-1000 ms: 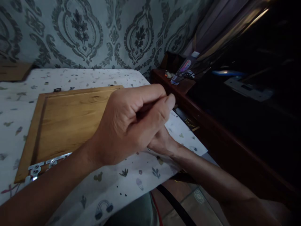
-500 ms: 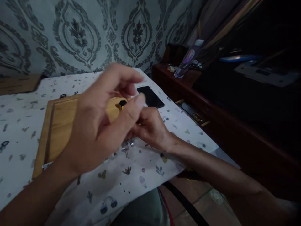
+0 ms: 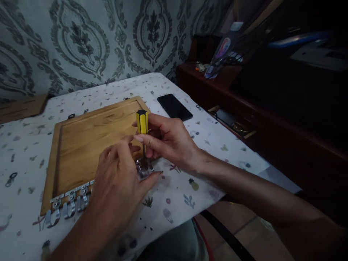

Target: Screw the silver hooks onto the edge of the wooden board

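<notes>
Screwdriver [image 3: 141, 121], one: yellow-and-black handle, upright, thin shank pointing down. The tip is set on a metal hook [image 3: 143, 169] at the near right corner of the wooden board [image 3: 89, 145]. The exact point where tip meets hook is too dim to make out.

Right hand [image 3: 170, 139]: closed round the lower handle and shank, thumb and fingertips pinching, with the handle's top standing clear above the fingers.

Left hand [image 3: 118, 177]: just beside the right, lying over the board's near edge, fingers curled, thumb stretched along the surface [image 3: 176, 195] against the hook. Whether it pinches the hook or only rests on it cannot be told. It hides part of the board's edge.

Hooks [image 3: 69, 206]: three show clearly in a row along the near edge, left of the left hand, and the one under the tip makes four. Any between are covered.

Wooden board, one: flat on the patterned cloth.

Phone [image 3: 174, 107], one: black, face dark, lying beyond the right hand, well apart from the board.

Sideboard [image 3: 217, 105]: dark wood, to the right; its contents are lost in shadow.
</notes>
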{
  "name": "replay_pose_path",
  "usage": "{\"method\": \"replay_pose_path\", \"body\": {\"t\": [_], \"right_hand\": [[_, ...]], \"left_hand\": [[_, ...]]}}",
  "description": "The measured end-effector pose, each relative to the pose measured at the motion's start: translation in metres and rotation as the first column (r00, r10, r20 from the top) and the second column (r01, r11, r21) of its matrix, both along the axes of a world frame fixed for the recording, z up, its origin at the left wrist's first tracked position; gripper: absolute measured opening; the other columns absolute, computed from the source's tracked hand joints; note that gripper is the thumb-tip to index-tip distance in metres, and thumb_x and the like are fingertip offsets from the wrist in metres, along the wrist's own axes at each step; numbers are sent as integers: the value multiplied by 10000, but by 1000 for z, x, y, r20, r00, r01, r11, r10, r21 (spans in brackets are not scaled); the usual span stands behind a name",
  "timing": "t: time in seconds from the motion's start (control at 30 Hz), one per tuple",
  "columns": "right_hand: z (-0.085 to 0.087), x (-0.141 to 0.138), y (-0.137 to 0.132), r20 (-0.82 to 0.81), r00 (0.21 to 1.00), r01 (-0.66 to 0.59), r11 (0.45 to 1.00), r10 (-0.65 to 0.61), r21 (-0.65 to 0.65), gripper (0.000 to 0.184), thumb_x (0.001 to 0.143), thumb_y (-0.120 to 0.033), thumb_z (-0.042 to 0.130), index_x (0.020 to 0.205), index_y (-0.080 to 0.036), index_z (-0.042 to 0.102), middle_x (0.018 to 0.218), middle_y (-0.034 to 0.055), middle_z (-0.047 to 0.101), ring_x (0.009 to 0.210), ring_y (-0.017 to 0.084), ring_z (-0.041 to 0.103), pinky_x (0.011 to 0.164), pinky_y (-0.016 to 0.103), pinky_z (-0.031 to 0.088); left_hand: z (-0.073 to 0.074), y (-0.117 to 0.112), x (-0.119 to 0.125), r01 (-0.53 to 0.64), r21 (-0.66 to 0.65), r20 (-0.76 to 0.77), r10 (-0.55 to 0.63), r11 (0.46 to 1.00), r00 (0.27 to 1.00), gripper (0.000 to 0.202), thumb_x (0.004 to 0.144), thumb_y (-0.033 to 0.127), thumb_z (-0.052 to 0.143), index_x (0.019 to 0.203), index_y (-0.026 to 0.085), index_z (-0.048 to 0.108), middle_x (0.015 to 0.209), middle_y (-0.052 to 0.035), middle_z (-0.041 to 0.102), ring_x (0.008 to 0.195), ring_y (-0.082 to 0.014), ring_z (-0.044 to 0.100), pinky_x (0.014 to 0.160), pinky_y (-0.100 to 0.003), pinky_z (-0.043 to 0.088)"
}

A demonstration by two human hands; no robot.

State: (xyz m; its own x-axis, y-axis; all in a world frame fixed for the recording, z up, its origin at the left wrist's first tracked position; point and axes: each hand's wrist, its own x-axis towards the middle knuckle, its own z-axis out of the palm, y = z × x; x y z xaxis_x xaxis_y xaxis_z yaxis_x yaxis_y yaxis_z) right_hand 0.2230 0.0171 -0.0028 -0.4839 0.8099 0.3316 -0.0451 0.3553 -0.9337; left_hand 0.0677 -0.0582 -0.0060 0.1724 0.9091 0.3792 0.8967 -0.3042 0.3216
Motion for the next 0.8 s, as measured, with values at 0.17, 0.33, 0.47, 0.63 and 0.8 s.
{"method": "replay_pose_path", "body": {"t": [0.17, 0.33, 0.47, 0.63, 0.8], "right_hand": [[-1, 0, 0, -36, 999, -30, 999, 30, 22, 303, 937, -472, 708, 909, -191, 598, 589, -69, 584, 533, 101, 616, 480, 210, 458], [-1, 0, 1, -54, 998, -42, 998, 45, 44, 277, 940, -447, 714, 908, -197, 600, 599, -73, 577, 523, 94, 602, 470, 208, 452], [-2, 0, 1, -56, 997, -41, 998, 44, 53, 293, 939, -467, 709, 880, -206, 589, 590, -71, 571, 513, 100, 592, 462, 214, 442], [-2, -1, 1, -49, 998, -34, 998, 36, 44, 324, 935, -501, 700, 855, -214, 572, 587, -68, 570, 517, 103, 586, 467, 214, 442], [-2, 0, 1, -44, 998, -44, 998, 46, 35, 302, 940, -496, 693, 905, -214, 590, 594, -67, 572, 528, 105, 586, 472, 215, 449]], "left_hand": [[1, -1, 3, -55, -98, 31, 58, 994, 998, 905, 661, 289, 891, 1369, 177, 338, 1160, -157, 708, 1214, -392, 654, 1020, -618, 532], [0, -2, 6, -58, -148, 45, 65, 987, 997, 720, 720, 211, 828, 1281, 233, 378, 1107, -101, 693, 1249, -372, 639, 1033, -611, 535], [-1, 0, 6, -68, -175, 65, 80, 982, 995, 690, 739, 198, 806, 1276, 227, 373, 1090, -90, 682, 1225, -369, 647, 1020, -614, 538], [-1, 2, 7, -63, -202, 114, 87, 977, 990, 617, 777, 186, 768, 1238, 217, 359, 1074, -81, 695, 1141, -326, 675, 1026, -601, 528], [-2, 4, 8, -72, -216, 129, 101, 974, 986, 605, 760, 192, 776, 1204, 220, 365, 1076, -89, 699, 1157, -337, 674, 1040, -604, 523]]}}
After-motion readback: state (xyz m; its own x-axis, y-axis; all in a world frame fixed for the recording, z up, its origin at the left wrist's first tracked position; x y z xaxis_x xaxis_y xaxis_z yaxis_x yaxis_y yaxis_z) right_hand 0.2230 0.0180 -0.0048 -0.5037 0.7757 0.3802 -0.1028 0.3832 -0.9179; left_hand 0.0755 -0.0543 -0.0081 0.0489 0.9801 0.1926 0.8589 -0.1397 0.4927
